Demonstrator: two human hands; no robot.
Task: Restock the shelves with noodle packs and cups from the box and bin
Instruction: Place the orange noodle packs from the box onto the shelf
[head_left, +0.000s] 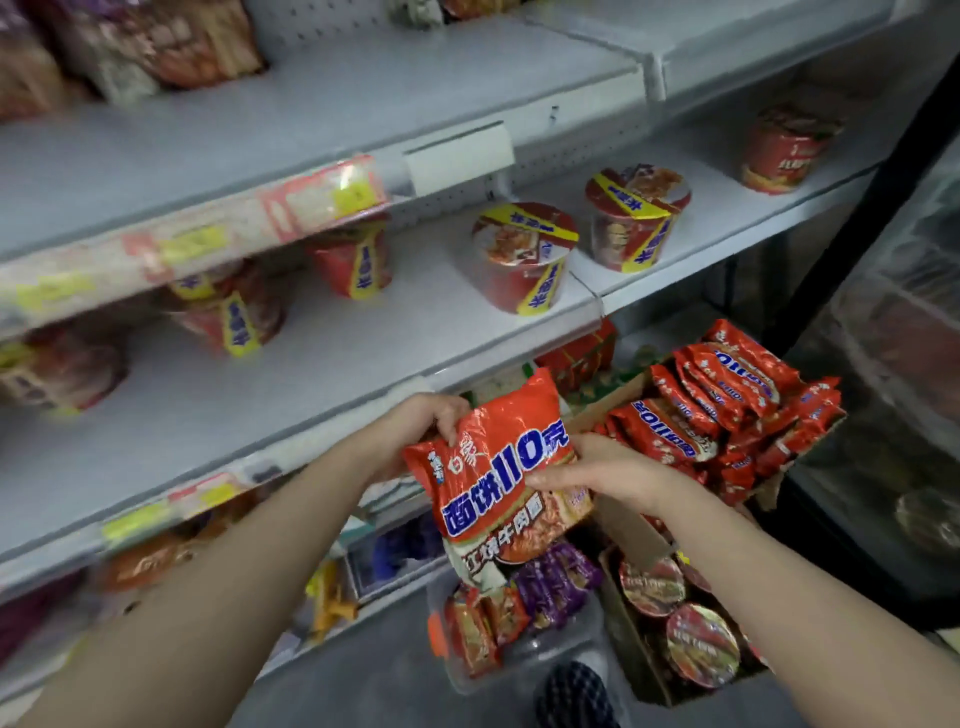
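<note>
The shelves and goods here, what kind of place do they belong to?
Most likely a small grocery shop: white metal shelves with price-label strips, noodle cups standing in a row, and a cardboard box of stock on the floor.

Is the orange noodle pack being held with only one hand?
No, both the left hand and right hand grip the orange noodle pack.

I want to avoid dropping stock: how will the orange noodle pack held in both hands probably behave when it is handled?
The orange noodle pack has a shiny film wrapper, so it is probably slippery. Its creased, puffy ends suggest soft edges around a brittle noodle block, so a hard squeeze may crack it. The left hand and right hand hold it by light fingertip contact, so it seems light for its size.
</note>
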